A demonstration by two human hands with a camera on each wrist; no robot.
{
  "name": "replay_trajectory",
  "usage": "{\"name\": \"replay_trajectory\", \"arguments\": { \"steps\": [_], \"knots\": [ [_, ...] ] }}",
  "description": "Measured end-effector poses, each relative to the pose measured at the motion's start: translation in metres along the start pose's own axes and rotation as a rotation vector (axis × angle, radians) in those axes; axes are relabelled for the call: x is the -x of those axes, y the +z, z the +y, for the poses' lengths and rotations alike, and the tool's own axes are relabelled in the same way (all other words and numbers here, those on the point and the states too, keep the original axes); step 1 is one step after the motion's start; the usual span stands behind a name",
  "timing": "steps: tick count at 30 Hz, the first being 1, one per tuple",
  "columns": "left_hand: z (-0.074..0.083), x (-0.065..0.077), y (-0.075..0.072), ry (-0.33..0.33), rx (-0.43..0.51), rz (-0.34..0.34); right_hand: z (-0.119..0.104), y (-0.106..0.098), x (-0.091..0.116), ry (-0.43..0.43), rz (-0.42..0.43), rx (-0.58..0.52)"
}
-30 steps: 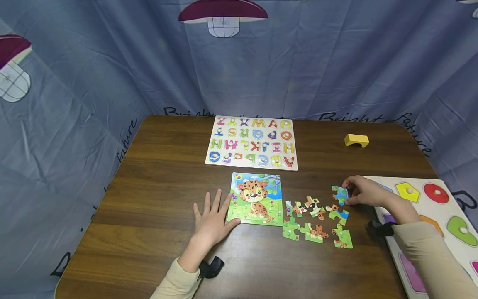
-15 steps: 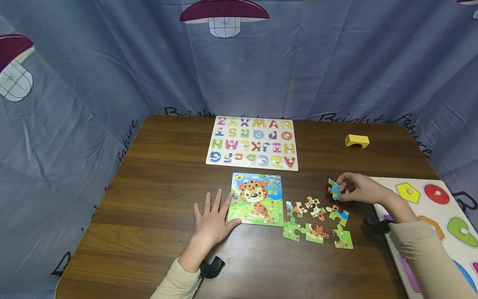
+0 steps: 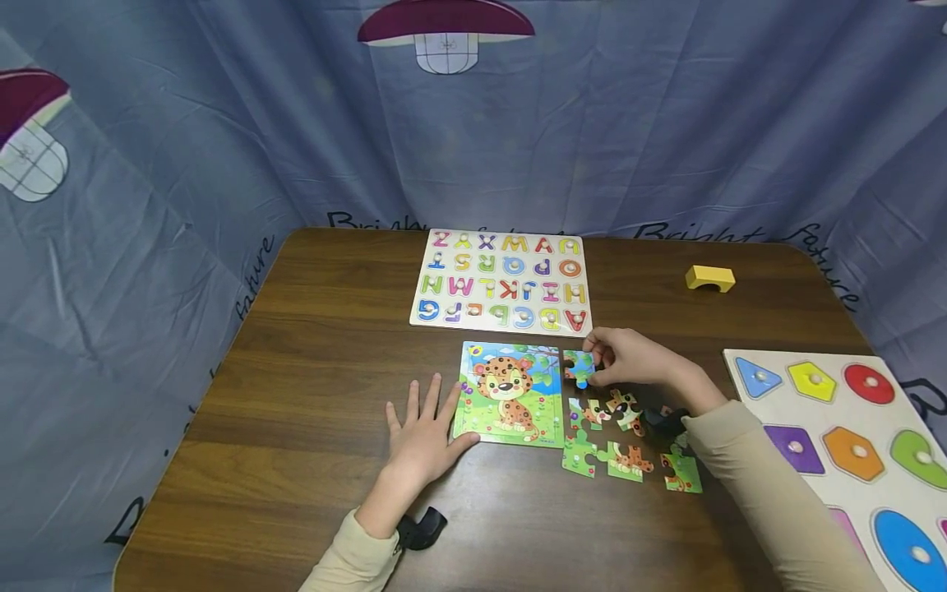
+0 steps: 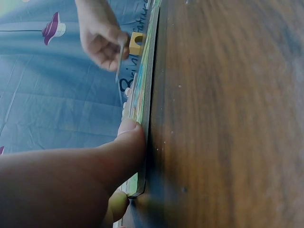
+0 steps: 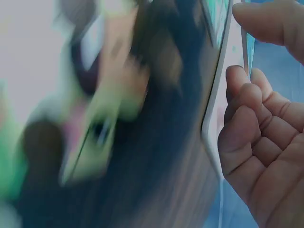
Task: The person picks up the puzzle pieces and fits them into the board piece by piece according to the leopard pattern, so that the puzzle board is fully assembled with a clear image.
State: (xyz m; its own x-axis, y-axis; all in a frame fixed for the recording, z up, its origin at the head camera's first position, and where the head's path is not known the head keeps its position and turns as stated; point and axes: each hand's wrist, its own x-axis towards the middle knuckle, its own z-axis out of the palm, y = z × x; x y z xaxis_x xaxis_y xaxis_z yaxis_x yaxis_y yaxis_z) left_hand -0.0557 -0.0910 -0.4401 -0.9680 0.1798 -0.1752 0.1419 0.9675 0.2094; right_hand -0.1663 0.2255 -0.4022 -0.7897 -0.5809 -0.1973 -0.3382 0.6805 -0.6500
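My left hand (image 3: 420, 440) lies with fingers spread on the table, its thumb (image 4: 128, 135) on the lower left edge of a square leopard picture puzzle (image 3: 510, 395). My right hand (image 3: 632, 358) pinches a blue jigsaw piece (image 3: 579, 367) between thumb and fingers, just right of that puzzle's upper right corner. In the left wrist view the piece appears edge-on, raised above the puzzle. Below the right hand lie several loose jigsaw pieces, among them a green corner piece (image 3: 579, 454) and a leopard-body piece (image 3: 629, 462). The right forearm partly covers others.
A white alphabet peg board (image 3: 503, 282) lies behind the leopard puzzle. A large shape peg board (image 3: 851, 411) stretches along the right side, partly under the right sleeve. A yellow arch block (image 3: 710, 278) stands at the back right. A blue curtain (image 3: 473, 148) hangs behind the brown table (image 3: 311, 370).
My right hand has lifted the blue piece from the right of the loose pieces and carried it left, close to the leopard puzzle. My left hand has stayed where it was.
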Motion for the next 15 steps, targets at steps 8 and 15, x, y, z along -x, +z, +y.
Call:
{"name": "replay_trajectory", "arguments": {
  "steps": [8,15],
  "knots": [
    [0.001,0.0,0.002,0.002,0.004,0.0,-0.016,0.021,-0.031,-0.016,-0.018,-0.044],
    [0.001,0.0,0.002,0.004,0.002,0.008,-0.023,0.029,-0.041,0.008,-0.016,-0.008]
  ]
}}
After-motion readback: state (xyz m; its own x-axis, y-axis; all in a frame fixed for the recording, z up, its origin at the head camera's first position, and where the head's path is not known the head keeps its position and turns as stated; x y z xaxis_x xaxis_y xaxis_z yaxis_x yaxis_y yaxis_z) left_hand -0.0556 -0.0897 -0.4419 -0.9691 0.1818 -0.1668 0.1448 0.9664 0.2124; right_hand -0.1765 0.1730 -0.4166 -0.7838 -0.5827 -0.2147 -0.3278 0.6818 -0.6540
